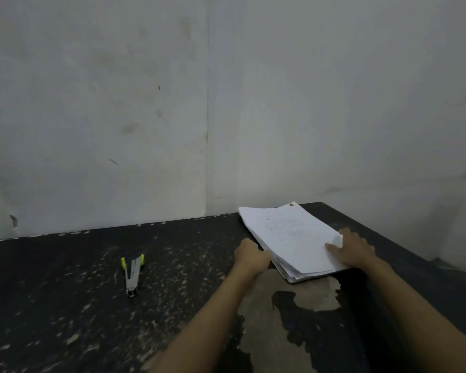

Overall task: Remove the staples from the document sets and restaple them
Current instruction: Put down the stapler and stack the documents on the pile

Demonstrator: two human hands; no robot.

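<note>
Document sets lie in one thick white pile at the right of the frame, flat on the dark, worn desk, with the far end of the pile close to the pale wall. The sheets are slightly fanned along the near edge, so the pile looks like several sets laid on each other. A small brownish mark sits at the pile's far corner; whether it is a staple or a stain is too small to tell. The left hand is set against the pile's left edge with its back to the camera. Its fingers are turned away and hidden, so it cannot be told whether they grip the paper or only touch it. The right hand rests on the near right corner: the thumb lies on the top sheet, the other fingers spread past the edge, and a corner of paper curls up between them as if pinched. Well apart, at lower left of the frame, a small silver stapler with yellow-green tips lies swung open on the desk, with neither hand on it. No pulled staples or separate finished pile can be seen. By these signs the work seems to be at or near its start: a set is being taken up, and removal and restapling are probably all still to do.
</note>
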